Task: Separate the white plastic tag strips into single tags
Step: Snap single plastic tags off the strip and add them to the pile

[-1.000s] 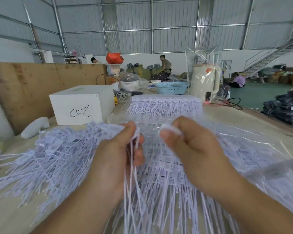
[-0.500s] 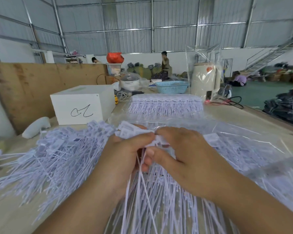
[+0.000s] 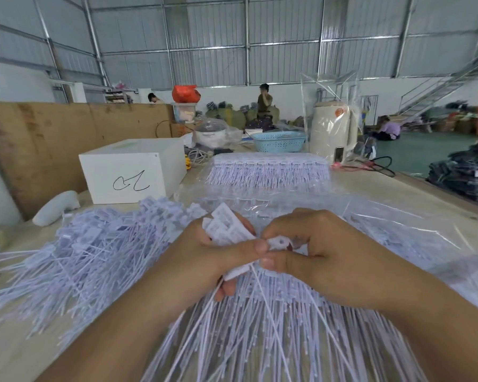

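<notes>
The left hand [image 3: 204,255] gripped a bunch of white tags [image 3: 226,228] by their flat heads, the thin tails hanging toward the near edge. The right hand [image 3: 323,252] pinched one tag head [image 3: 280,242] just beside that bunch. Loose tags [image 3: 94,249] lay heaped on the worktop [image 3: 398,194] at left, with an unsplit strip [image 3: 268,170] farther back.

The loose tags [image 3: 75,260] lie heaped toward the counter's [image 3: 414,199] left edge, with a box [image 3: 130,175] behind them. Both hands meet above the near middle — the left hand [image 3: 204,260] beside the right hand [image 3: 323,252], over a tag strip [image 3: 273,307]. Another strip [image 3: 268,172] lies farther back, a basket [image 3: 278,140] behind it.
</notes>
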Tool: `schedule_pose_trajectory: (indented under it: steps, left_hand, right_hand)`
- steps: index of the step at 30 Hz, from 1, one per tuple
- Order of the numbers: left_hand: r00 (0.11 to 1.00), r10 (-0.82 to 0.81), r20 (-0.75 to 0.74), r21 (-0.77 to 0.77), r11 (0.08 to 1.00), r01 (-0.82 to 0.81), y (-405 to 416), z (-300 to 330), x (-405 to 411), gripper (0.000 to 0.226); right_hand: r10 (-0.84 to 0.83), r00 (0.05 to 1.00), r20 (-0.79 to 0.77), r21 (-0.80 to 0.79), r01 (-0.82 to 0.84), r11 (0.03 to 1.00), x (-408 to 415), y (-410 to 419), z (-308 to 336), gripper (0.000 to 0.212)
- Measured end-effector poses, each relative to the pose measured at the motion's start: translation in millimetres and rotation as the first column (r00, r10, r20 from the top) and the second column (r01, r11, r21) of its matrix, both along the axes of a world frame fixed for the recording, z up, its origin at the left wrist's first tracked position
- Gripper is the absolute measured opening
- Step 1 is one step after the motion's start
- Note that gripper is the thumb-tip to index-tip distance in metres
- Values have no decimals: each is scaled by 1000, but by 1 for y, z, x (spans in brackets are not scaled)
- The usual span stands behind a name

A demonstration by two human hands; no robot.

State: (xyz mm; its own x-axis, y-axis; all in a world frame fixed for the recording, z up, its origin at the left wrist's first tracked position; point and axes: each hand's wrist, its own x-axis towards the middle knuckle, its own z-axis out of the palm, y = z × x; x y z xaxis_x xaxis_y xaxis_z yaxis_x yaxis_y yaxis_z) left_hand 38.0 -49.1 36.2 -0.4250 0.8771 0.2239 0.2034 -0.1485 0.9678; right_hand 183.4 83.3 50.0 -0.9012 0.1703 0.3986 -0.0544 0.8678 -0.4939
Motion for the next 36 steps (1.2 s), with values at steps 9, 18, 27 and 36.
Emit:
schedule_pose_trajectory:
  steps: [9,18,27,36]
  left_hand:
    - [999,-28,34,88,996,25,5,-4,3,24]
    - [965,131,228,337,919,-204,15,2,22,11]
    - [852,157,499,249,916,-314,15,5,33,22]
    - [821,97,562,220,940,-262,0,14,12,23]
  right_hand:
    - [-4,1000,-6,-118,4,993,-7,-3,-9,8]
    - [-213,939,-270,-52,207,977,-15,-23,-10,17]
    - [-292,770,-567,211,479,852,-23,-47,-9,19]
    - [-257,868,-426,-40,266,963,-13,-14,-11,21]
